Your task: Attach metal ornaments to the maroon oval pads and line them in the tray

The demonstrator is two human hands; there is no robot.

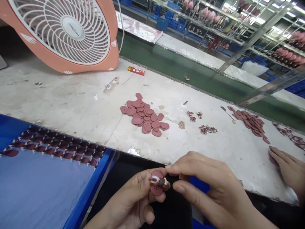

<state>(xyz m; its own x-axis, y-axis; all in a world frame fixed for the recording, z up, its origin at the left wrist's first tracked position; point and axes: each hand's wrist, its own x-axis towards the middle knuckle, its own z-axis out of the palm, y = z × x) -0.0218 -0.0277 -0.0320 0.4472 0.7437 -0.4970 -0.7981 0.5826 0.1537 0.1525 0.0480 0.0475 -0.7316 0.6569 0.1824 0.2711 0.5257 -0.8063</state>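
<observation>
Near the bottom centre, my left hand pinches a small painted figurine on a maroon oval base, just off the table's front edge. My right hand is close beside it on the right, thumb and index finger apart with a gap between them and nothing held. Its index fingertip is by the fingers of my left hand. A pile of maroon ovals lies on the white table, and small figurine parts sit to the right of the pile.
An orange fan stands at the back left. A blue tray at lower left holds rows of assembled pieces. Another person's hand touches maroon pieces at far right, below a second pile. A red lighter lies near the back edge.
</observation>
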